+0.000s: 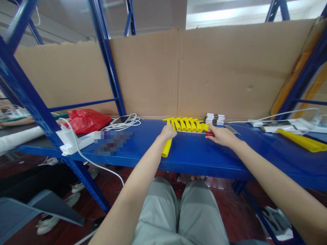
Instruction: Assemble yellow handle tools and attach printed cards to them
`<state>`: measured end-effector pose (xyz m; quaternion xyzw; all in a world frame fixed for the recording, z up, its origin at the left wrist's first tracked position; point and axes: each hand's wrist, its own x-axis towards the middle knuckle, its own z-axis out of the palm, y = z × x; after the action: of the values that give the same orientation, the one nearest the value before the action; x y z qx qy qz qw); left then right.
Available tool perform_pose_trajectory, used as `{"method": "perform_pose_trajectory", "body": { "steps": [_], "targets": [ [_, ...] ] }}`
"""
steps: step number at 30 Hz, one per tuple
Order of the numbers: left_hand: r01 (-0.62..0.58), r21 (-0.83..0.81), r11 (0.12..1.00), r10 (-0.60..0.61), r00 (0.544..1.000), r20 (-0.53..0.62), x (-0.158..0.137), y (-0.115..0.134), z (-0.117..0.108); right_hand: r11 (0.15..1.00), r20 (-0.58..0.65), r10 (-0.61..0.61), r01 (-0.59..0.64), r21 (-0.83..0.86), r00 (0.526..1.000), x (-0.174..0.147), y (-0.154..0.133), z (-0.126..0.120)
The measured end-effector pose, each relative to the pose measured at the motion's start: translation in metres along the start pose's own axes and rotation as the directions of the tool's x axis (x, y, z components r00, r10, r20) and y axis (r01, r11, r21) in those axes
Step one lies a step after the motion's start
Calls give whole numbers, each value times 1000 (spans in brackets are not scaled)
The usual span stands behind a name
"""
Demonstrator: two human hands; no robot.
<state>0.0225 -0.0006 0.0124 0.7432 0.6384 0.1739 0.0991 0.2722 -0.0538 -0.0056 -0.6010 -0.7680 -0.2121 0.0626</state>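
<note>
In the head view, a row of yellow tubes (189, 125) lies on the blue shelf (145, 144), below the cardboard panel (217, 71). At the left end of the row, the left hand (168, 131) has its fingers closed around a long yellow tube (167, 148), whose round end sticks out from the row toward the person. The back of the hand covers the tube's middle, and the fingertips cannot be seen. At the right end of the row, the right hand (221, 134) has its thumb and fingers drawn together on a red object (209, 134). Only a small part of this shows, so its full shape is hard to make out, as is whether the fingertips touch the yellow piece next to it.

Just behind the row's right end stands a stack of white packs (214, 119) with dark bands. Well to the right of the row lie more yellow tubes (298, 140), cut off by the picture's edge. To the row's left, beyond some bare shelf, a pixelated patch (112, 143) hides whatever lies there.
</note>
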Motion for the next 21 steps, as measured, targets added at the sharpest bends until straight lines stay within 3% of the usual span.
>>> {"method": "perform_pose_trajectory", "body": {
  "steps": [7, 11, 21],
  "targets": [
    [-28, 50, 998, 29, 999, -27, 3, 0, 5, 999, 25, 0, 1, -42, 1000, 1, -1, 1],
    [-44, 71, 997, 48, 998, -49, 5, 0, 8, 1000, 72, -8, 6, 24, 997, 1, -2, 2],
    [-5, 91, 996, 9, 999, -48, 10, 1, 8, 998, 4, 13, -13, 62, 1000, 1, -4, 3]
  ]
}}
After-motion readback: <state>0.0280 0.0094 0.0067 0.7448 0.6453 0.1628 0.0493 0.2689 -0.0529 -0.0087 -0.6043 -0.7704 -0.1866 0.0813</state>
